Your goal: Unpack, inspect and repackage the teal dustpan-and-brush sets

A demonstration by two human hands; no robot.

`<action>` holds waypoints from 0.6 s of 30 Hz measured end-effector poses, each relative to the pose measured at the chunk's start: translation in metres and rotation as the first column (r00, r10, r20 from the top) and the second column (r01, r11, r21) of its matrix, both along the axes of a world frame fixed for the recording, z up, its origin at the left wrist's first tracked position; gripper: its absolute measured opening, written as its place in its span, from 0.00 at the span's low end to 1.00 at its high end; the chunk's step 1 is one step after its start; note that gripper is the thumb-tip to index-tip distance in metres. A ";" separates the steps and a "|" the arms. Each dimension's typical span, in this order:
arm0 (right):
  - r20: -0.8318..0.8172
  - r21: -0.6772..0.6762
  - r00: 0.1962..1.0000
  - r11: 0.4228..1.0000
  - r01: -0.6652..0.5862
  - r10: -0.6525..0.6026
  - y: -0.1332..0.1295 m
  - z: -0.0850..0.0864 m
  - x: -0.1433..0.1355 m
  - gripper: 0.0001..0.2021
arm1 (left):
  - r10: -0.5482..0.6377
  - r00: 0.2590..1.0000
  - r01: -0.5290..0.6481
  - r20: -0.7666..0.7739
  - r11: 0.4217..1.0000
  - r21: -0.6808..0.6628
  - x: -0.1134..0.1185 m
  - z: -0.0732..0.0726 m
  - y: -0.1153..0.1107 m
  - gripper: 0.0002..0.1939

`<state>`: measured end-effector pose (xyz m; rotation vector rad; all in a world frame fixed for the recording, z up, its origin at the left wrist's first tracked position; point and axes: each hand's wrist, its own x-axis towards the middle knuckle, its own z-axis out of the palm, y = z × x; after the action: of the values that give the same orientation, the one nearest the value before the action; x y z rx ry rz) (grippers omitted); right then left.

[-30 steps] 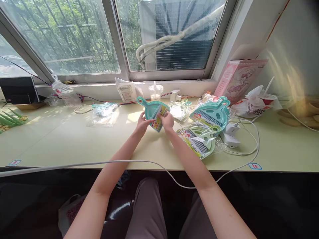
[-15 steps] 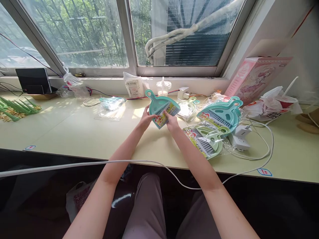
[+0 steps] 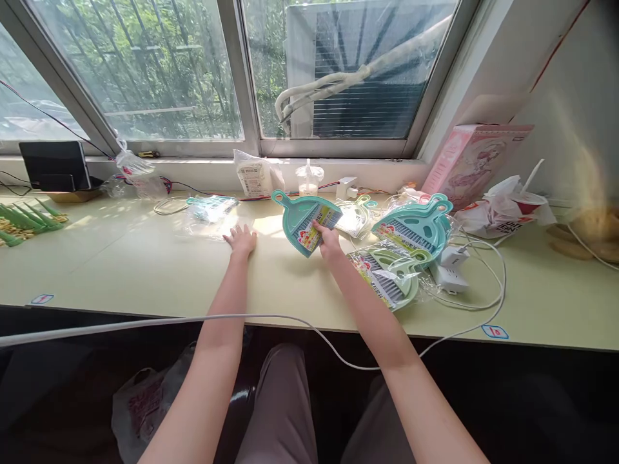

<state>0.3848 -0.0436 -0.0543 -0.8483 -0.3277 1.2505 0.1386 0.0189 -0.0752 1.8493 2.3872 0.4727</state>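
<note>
- Nearest, toward the right, one clear wrapper (image 3: 393, 272) contains a green dustpan (image 3: 407, 285)
- Beyond it, the right hand (image 3: 329, 241) pinches the edge of a teal dustpan (image 3: 293, 220), whose handle (image 3: 278, 197) points away and leftward
- The left hand (image 3: 240, 242), fingers spread, is apart, with this dustpan to its right
- Farther, a plastic cup (image 3: 309, 173) contains some pale drink (image 3: 308, 189)

We see teal on one dustpan (image 3: 296, 218), whose label (image 3: 308, 236) mixes yellow, white and red. Teal colours the other dustpans (image 3: 432, 227) too, while the wrapped dustpan (image 3: 405, 283) is light green (its bristles (image 3: 385, 280) make dark grey stripes). We find the worktop (image 3: 159, 270) pale yellow-green, the box (image 3: 476, 161) pink with a printed figure, the cable (image 3: 164, 321) white, the trousers (image 3: 285, 406) mauve-grey.
</note>
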 end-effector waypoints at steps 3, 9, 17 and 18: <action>-0.020 0.016 0.999 0.999 -0.041 0.042 0.002 0.003 0.003 0.14 | -0.016 0.995 0.021 -0.100 0.999 0.047 0.006 0.002 0.001 0.31; 0.023 -0.047 0.998 0.997 -0.053 0.054 0.005 0.003 0.006 0.12 | 0.116 0.986 -0.099 -0.122 0.985 0.139 0.008 0.010 -0.005 0.28; 0.064 -0.045 0.991 0.992 -0.115 0.118 0.004 0.005 0.008 0.11 | -0.293 0.954 0.295 0.061 0.955 -0.029 0.007 0.023 -0.003 0.17; 0.073 -0.040 0.990 0.992 -0.119 0.122 0.003 0.005 0.009 0.11 | -0.361 0.929 0.364 0.084 0.931 -0.028 0.014 0.023 -0.005 0.17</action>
<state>0.3937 -0.0401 -0.0490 -0.9190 -0.4234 1.3419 0.1522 0.0144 -0.0518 2.1431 1.9244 0.4408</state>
